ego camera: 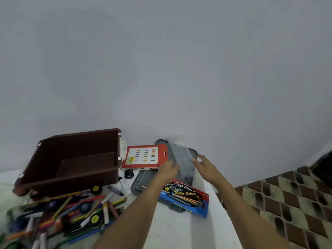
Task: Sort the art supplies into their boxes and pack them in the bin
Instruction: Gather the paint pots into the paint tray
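A clear plastic case [181, 157] stands tilted above a dark grey tray [143, 182]. My left hand [169, 170] grips its lower left edge. My right hand [204, 167] touches its right side with fingers spread. A red oil pastel box [143, 157] lies just left of the case. A blue and red water colour box [185, 196] rests below my hands. The brown bin [71, 159] sits at the left and looks empty. Several loose pencils, crayons and markers [80, 211] lie in a heap at the lower left.
Small round paint pots [96, 219] with yellow labels sit among the heap, and a black pot [128, 173] stands below the pastel box. A pale wall rises behind the white counter [179, 230]. A brown patterned tiled surface [287, 198] lies at the right.
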`<state>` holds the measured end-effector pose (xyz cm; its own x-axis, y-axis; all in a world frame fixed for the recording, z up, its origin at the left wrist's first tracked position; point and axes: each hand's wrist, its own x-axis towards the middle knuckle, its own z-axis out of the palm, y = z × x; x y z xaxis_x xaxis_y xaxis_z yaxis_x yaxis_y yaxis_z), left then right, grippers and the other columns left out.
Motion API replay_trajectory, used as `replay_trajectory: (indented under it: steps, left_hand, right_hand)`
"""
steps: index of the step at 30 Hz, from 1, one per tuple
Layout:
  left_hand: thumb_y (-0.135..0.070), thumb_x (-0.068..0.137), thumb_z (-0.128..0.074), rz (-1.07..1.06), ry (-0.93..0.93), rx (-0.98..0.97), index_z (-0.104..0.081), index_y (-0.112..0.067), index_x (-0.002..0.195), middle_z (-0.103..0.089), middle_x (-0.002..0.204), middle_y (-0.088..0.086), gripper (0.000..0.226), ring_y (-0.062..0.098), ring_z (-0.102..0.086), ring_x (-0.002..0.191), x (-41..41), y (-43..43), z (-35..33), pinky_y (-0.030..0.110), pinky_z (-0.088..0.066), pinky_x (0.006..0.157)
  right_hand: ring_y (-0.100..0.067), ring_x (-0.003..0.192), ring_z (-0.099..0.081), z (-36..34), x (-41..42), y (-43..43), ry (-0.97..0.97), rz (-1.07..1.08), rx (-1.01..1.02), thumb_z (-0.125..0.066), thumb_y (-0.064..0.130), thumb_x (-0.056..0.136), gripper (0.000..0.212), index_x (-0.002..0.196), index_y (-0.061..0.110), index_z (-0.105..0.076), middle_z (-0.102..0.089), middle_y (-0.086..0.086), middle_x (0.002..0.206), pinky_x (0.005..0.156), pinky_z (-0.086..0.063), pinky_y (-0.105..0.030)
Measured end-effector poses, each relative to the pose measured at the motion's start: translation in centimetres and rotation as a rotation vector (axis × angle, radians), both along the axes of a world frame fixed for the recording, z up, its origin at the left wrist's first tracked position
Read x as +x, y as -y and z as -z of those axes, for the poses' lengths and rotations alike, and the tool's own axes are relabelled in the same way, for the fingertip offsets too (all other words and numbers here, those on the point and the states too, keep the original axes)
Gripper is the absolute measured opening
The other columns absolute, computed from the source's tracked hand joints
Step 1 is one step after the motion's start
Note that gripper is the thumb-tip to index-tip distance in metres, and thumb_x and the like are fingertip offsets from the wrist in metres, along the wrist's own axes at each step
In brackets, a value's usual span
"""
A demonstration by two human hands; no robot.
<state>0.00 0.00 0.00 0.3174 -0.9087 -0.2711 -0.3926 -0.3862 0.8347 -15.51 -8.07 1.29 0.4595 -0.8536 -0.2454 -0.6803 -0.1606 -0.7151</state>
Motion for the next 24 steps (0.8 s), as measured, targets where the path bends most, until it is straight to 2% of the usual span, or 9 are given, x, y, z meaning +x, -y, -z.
replay_trajectory:
  steps: [2, 4, 6, 7, 10, 12, 16, 20, 24]
  left_hand:
    - [-0.024, 0.101, -0.049, -0.005, 0.013, 0.007, -0.063, -0.008, 0.119, -0.065, 0.114, 0.009, 0.028, 0.024, -0.061, 0.106, -0.7, 0.6, 0.5, 0.033, -0.049, 0.089]
    - [-0.018, 0.098, -0.049, 0.001, 0.073, 0.021, -0.060, -0.006, 0.112, -0.063, 0.108, 0.012, 0.021, 0.025, -0.060, 0.096, -1.5, 1.0, 0.9, 0.027, -0.050, 0.072]
    - [-0.016, 0.096, -0.050, -0.013, 0.080, 0.035, -0.058, -0.006, 0.107, -0.059, 0.101, 0.010, 0.016, 0.021, -0.054, 0.086, -1.8, 1.4, 1.1, 0.020, -0.039, 0.057]
    - [-0.015, 0.096, -0.051, -0.026, 0.067, 0.035, -0.059, -0.005, 0.110, -0.060, 0.103, 0.012, 0.019, 0.021, -0.055, 0.087, -1.8, 1.7, 1.2, 0.021, -0.041, 0.058]
    - [-0.008, 0.094, -0.053, -0.075, -0.031, 0.036, -0.060, -0.002, 0.125, -0.065, 0.120, 0.016, 0.032, 0.029, -0.061, 0.108, -1.6, 2.1, 1.1, 0.035, -0.053, 0.089]
    - [-0.005, 0.092, -0.057, -0.124, -0.083, 0.042, -0.062, -0.002, 0.123, -0.066, 0.122, 0.015, 0.032, 0.030, -0.062, 0.112, -1.2, 2.2, 0.8, 0.039, -0.052, 0.096]
    - [-0.004, 0.092, -0.059, -0.149, -0.202, 0.071, -0.062, -0.001, 0.120, -0.064, 0.121, 0.014, 0.028, 0.028, -0.062, 0.110, -0.4, 2.1, 0.3, 0.040, -0.054, 0.096]
    - [-0.001, 0.091, -0.061, -0.102, -0.218, 0.040, -0.060, -0.004, 0.124, -0.066, 0.120, 0.010, 0.033, 0.025, -0.062, 0.112, 0.0, 1.4, -0.8, 0.039, -0.052, 0.099]
    - [-0.003, 0.088, -0.069, -0.123, -0.175, -0.101, -0.058, -0.011, 0.132, -0.066, 0.122, 0.003, 0.046, 0.013, -0.060, 0.106, 0.0, 0.4, -1.9, 0.024, -0.049, 0.087]
  right_hand:
    - [-0.029, 0.133, -0.046, 0.3, 0.1, -0.1, 0.054, 0.043, 0.028, -0.040, 0.052, 0.100, 0.062, 0.150, 0.017, -0.029, -0.046, -0.012, 0.148, 0.104, -0.038, -0.041]
    - [-0.025, 0.121, -0.054, 0.6, 0.3, -0.5, 0.099, 0.055, 0.060, -0.041, 0.048, 0.101, 0.057, 0.147, 0.017, -0.033, -0.052, -0.011, 0.142, 0.092, -0.042, -0.031]
    - [-0.021, 0.114, -0.056, 1.2, 0.6, -0.6, 0.126, 0.090, 0.069, -0.043, 0.046, 0.101, 0.054, 0.146, 0.017, -0.036, -0.055, -0.011, 0.138, 0.088, -0.043, -0.029]
    - [-0.022, 0.115, -0.056, 1.2, 0.6, -0.6, 0.146, 0.114, 0.065, -0.044, 0.045, 0.101, 0.054, 0.146, 0.015, -0.037, -0.055, -0.011, 0.138, 0.091, -0.045, -0.031]
    - [-0.023, 0.114, -0.054, 1.0, 0.7, -0.5, 0.232, 0.250, 0.087, -0.048, 0.036, 0.101, 0.050, 0.143, 0.010, -0.041, -0.053, -0.011, 0.137, 0.097, -0.049, -0.040]
    - [-0.022, 0.105, -0.057, 0.9, 0.8, -0.5, 0.255, 0.324, 0.059, -0.052, 0.024, 0.100, 0.040, 0.137, 0.006, -0.050, -0.058, -0.013, 0.130, 0.090, -0.053, -0.038]
    - [-0.013, 0.085, -0.060, 0.6, 0.8, -0.4, 0.242, 0.338, 0.041, -0.057, 0.006, 0.095, 0.022, 0.114, 0.004, -0.068, -0.068, -0.008, 0.101, 0.062, -0.048, -0.020]
    - [-0.017, 0.091, -0.061, -0.3, 0.8, -0.7, 0.349, 0.396, 0.064, -0.060, 0.004, 0.092, 0.020, 0.110, 0.010, -0.066, -0.068, -0.005, 0.103, 0.069, -0.048, -0.025]
    - [-0.008, 0.087, -0.057, -1.5, 1.4, -1.5, 0.451, 0.419, 0.037, -0.065, 0.008, 0.091, 0.017, 0.103, 0.019, -0.058, -0.061, 0.001, 0.100, 0.057, -0.043, -0.015]
